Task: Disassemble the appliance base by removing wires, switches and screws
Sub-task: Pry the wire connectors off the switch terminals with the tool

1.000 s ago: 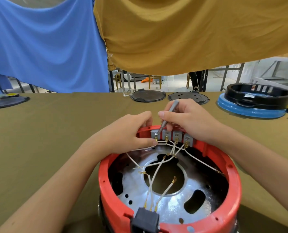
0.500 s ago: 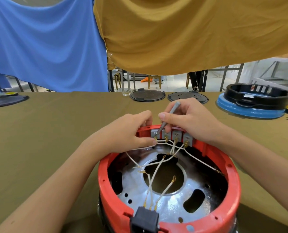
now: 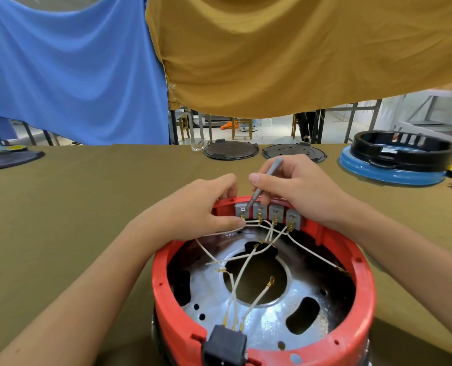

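Fingertips of the left hand [image 3: 193,210] hide behind the far rim of the red appliance base [image 3: 362,294], at lower centre of the frame and cut off at the bottom edge. Inside lie white wires [image 3: 242,270], a black socket [image 3: 226,347] and four grey switches [image 3: 268,213]. The left thumb pinches a wire by the leftmost switch. The right hand [image 3: 299,191] grips a grey screwdriver [image 3: 263,184], slanting down-left onto that switch.

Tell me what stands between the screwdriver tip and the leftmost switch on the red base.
Nothing visible does. The right hand holds the screwdriver with its tip already at the leftmost switch. The left hand pinches the white wire just below that switch, beside the tip, not across it.
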### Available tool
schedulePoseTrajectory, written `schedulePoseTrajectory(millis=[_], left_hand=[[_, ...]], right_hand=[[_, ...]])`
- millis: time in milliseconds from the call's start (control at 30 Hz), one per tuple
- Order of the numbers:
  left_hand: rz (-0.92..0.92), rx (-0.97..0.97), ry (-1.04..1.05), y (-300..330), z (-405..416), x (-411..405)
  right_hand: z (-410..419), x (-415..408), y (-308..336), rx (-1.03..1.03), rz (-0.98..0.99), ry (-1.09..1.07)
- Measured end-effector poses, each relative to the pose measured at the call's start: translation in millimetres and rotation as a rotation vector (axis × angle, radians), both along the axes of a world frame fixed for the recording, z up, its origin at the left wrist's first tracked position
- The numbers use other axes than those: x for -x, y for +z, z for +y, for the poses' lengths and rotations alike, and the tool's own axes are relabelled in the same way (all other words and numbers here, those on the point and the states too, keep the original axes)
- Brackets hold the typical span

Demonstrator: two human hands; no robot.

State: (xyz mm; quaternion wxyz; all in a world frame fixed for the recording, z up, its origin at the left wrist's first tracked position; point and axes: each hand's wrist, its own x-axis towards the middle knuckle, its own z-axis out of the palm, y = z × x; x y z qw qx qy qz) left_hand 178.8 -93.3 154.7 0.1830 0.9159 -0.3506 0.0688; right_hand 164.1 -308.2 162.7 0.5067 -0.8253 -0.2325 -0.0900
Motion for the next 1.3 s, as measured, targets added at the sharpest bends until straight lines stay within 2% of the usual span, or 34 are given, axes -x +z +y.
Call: schedulePoseTrajectory(millis=[567,800,1067,1300], left_hand=[[-0.002,0.003,-0.006,0.1,0.5,0.1],[0.002,0.011,-0.006,0.1,0.2,0.4],[0.004,0.013,-0.005,0.1,0.2,0.4],[0.013,0.009,-0.005,1.1,-0.1,1.1]], right_hand=[[1.5,-4.0,2.4,0.046,0.098,-0.045],[3.9,-3.8,5.2,0.083,0.100,-0.083],[-1.3,-0.7,0.2,0.039,-0.005,-0.020],[3.0,-4.9,2.8,0.064,0.072,-0.062]])
